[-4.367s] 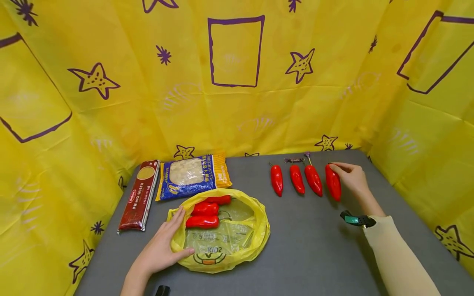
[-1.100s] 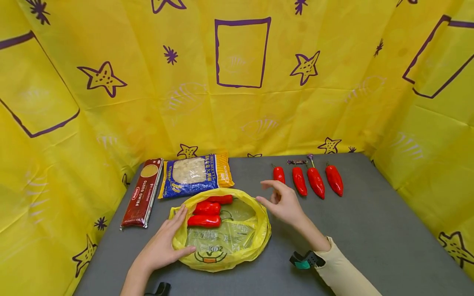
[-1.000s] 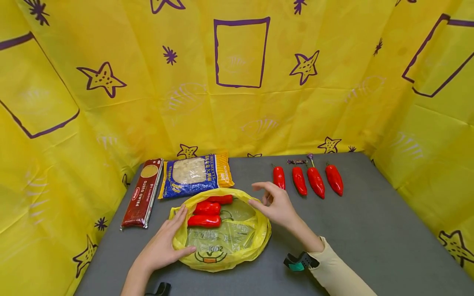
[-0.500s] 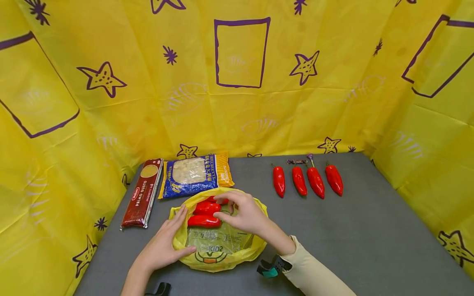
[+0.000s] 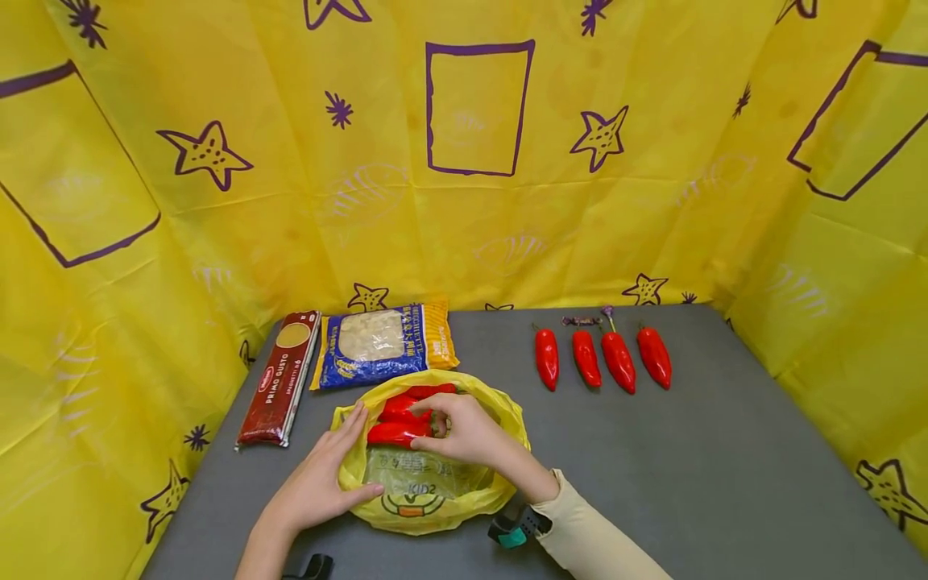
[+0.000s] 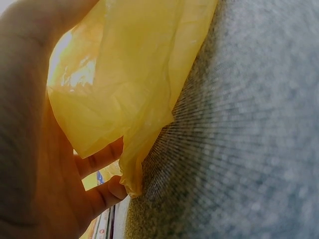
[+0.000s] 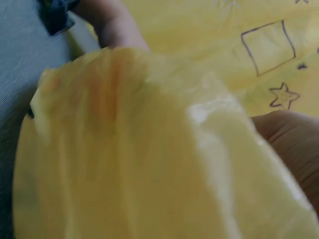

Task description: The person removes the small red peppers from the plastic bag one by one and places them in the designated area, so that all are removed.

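A yellow plastic bag (image 5: pixel 416 524) sits on the grey table with its mouth turned up. Three red peppers (image 5: pixel 395 434) lie inside it, side by side toward the left. My left hand (image 5: pixel 319 475) spreads against the bag's left side, fingers along the outside and thumb over the front rim; in the left wrist view its fingertips rest by the crumpled yellow film (image 6: pixel 134 89). Reaching in over the right rim, my right hand (image 5: pixel 467 435) pinches the stem end of the front pepper between thumb and forefinger. In the right wrist view the bag wall (image 7: pixel 139 149) hides the fingertips.
Several more red peppers (image 5: pixel 618 362) lie in a row at the back right, with a small wrapped candy (image 5: pixel 582 321) behind them. A blue pasta bag (image 5: pixel 377 346) and a red spaghetti pack (image 5: pixel 279 387) lie at the back left. Yellow cloth (image 5: pixel 464 225) walls the table.
My right hand has left the rightmost pepper on the table, moved left into the bag and come down on the front pepper there. My left hand has stayed at the bag.
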A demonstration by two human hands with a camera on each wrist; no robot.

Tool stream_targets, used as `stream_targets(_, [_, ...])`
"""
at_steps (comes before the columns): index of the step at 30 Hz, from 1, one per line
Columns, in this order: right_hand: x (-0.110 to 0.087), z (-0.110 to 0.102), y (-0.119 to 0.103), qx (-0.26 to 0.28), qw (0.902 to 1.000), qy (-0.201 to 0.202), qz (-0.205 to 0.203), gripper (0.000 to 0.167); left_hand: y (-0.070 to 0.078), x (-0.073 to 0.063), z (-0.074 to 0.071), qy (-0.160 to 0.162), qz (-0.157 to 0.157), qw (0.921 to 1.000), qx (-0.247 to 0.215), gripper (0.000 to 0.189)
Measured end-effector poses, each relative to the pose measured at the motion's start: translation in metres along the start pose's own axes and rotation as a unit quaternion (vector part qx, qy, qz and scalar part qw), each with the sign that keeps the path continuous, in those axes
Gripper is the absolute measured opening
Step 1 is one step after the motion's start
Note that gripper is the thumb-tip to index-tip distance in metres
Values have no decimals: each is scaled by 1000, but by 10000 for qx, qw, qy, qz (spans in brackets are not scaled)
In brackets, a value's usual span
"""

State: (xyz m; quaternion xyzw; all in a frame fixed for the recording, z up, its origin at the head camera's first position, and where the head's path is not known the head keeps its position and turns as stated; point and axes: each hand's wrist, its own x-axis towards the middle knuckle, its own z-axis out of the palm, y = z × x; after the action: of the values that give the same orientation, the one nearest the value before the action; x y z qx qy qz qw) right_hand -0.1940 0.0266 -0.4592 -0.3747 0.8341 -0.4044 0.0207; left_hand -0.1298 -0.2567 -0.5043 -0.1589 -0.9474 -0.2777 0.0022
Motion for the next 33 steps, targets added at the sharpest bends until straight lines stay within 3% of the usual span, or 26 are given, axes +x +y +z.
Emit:
stream_targets(4, [-1, 8, 9, -461, 9987, -225, 67, 46, 0, 1, -1, -22, -10, 10000, 56, 114])
stream_targets(11, [0, 19, 22, -1367, 9903, -241, 92, 38, 1, 3, -1, -136, -77, 9999, -40, 113])
stream_targets(19, [-2, 25, 28, -1620, 9865, -215, 122, 38, 3, 1, -2, -123, -96, 9999, 12, 113])
stream_targets(33, [-4, 20, 30, -1572, 9873, -173, 137, 39, 2, 2, 0, -106, -61, 9998, 131, 113])
